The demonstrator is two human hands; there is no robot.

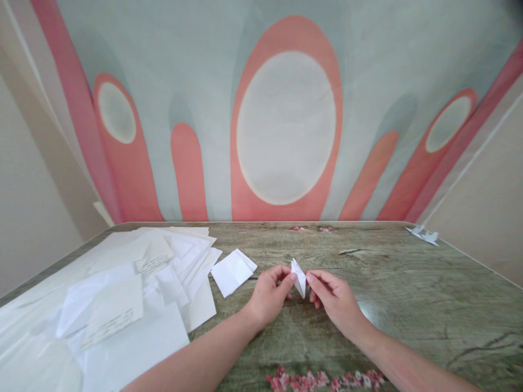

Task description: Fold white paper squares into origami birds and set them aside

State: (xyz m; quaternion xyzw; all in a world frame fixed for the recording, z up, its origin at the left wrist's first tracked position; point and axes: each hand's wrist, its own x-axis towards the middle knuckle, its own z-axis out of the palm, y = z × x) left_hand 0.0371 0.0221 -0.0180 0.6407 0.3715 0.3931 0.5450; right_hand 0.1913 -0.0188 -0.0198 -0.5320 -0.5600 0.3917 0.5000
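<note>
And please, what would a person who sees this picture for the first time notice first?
Probably the big coral arch with its pale oval, in the upper middle of the backdrop behind the table. Next, perhaps the spread of white papers over the table's left side. Then the small folded paper, held between the left hand and the right hand.

White folded paper [299, 280] against a grey-brown, wood-grained desk [408, 294]
Dark crack-like lines [486, 345] streak the grain; a pink-and-white blossom print [322, 380] runs along the bottom of the frame. The paper pile [143, 337] at lower left is white, with dark rows of print [110, 325] on some sheets [116, 299]. Across the top, the grey-green backdrop [204, 49] carries coral-pink rounded columns [188, 174], the largest around a whitish oval [286, 128].
</note>
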